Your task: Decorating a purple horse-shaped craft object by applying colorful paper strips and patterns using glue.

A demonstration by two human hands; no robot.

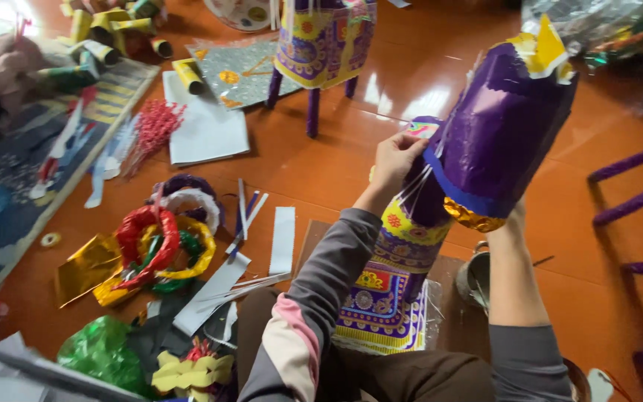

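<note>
A large purple paper animal figure (pixel 496 126) with a yellow-tipped head and a gold foil trim stands tilted between my arms. Its body (pixel 392 286) is covered in patterned purple and yellow paper. My left hand (pixel 396 160) pinches the paper at the figure's neck, beside a blue band. My right hand (pixel 515 219) is mostly hidden under the head, holding it up from below near the gold trim.
Coils of red, yellow and green foil garland (pixel 161 249) lie to the left with white paper strips (pixel 283 238). A second patterned figure on purple legs (pixel 321 45) stands ahead. Yellow paper rolls (pixel 113 26) sit at far left; purple stick frames (pixel 638 197) at right.
</note>
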